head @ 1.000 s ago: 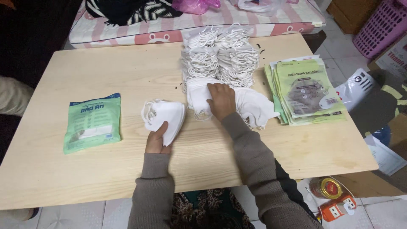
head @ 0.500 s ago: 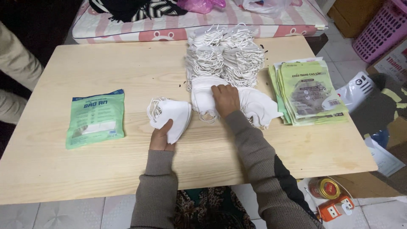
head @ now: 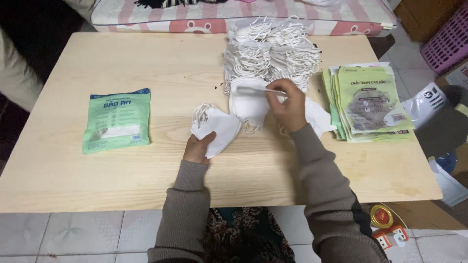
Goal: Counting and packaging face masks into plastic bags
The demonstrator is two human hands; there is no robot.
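- currently left hand (head: 197,148) closed on a small stack of folded white masks (head: 217,127), thumb on top, stack resting on the wooden table (head: 73,185) just in front of the person.
- right hand (head: 288,108) pinching the top edge of another folded white mask (head: 249,101), fingers curled on it, lifting it off the near end of the pile.
- big mask pile (head: 270,53) with tangled ear loops sits at the table's far edge, touching the mask in the right hand.
- more loose white masks (head: 319,119) lie under and right of the right wrist.
- stack of green packets (head: 370,102) at the right side, just beside those masks.
- single green sealed packet (head: 117,121) at the left, well apart from the hands.
- pink basket (head: 448,41) on the floor, far right.
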